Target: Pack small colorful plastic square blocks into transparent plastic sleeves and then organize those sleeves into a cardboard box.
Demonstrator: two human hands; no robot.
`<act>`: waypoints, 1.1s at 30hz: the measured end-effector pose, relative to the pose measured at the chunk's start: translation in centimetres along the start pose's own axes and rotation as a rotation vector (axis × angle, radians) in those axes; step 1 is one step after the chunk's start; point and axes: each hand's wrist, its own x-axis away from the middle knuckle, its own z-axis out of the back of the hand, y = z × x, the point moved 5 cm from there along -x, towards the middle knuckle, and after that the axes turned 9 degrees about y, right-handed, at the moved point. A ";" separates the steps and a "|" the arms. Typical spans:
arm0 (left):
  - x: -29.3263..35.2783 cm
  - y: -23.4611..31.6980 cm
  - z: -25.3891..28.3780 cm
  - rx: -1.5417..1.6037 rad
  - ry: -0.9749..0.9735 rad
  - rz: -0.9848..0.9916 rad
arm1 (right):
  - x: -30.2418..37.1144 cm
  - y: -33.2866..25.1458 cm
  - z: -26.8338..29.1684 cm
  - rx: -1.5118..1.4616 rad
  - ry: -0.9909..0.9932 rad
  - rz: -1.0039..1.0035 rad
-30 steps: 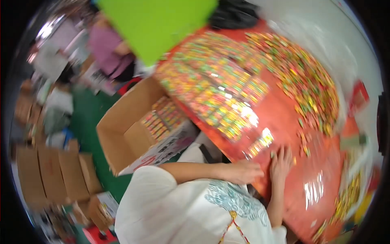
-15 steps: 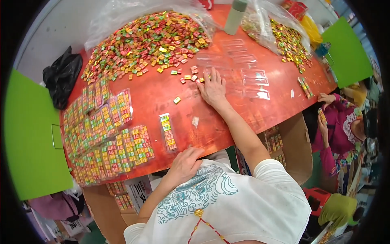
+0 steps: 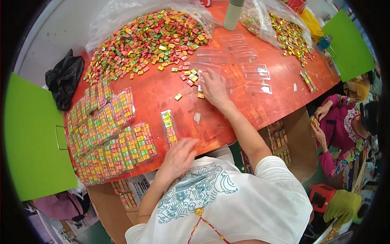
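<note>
My right hand (image 3: 214, 87) is over the middle of the red table, fingers stretched forward and touching or nearly touching an empty clear plastic tray (image 3: 205, 66). Whether the fingertips press on anything cannot be made out. Just left of it lie several small wrapped blocks (image 3: 190, 77), like candies, in red, yellow and green; a single yellow one (image 3: 200, 96) is by the wrist. My left hand (image 3: 180, 156) hovers at the near table edge, fingers loosely extended with nothing visible in them. It partly covers the near end of a narrow clear tray (image 3: 168, 124) filled with a row of blocks.
A big heap of blocks (image 3: 150, 44) spills from a clear bag at the back; a smaller heap (image 3: 288, 38) lies back right, near a bottle (image 3: 233, 15). Filled trays (image 3: 109, 138) cover the left side. Empty trays (image 3: 256, 72) lie right. Another person (image 3: 341, 122) sits at right, holding a tray.
My left hand has lifted and moved a little left toward the filled tray. The right hand has shifted slightly nearer, and the loose blocks beside it are regrouped, one now close to the wrist.
</note>
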 end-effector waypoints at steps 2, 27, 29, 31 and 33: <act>-1.6 0.3 2.1 -0.068 0.083 -0.039 | 1.7 1.2 0.9 0.080 -0.083 0.022; -22.7 -15.2 3.9 -1.041 -0.004 -0.192 | 4.0 -4.2 1.6 -0.072 -0.183 0.342; -22.5 -16.0 5.6 -0.904 0.154 -0.184 | 3.4 -5.5 -0.3 -0.080 -0.206 0.363; -21.9 -16.0 7.2 -0.694 0.261 -0.180 | 2.5 -6.7 -1.3 -0.041 -0.183 0.444; -20.8 -16.1 8.2 -0.629 0.215 -0.114 | 2.4 -7.1 -2.4 -0.065 -0.173 0.453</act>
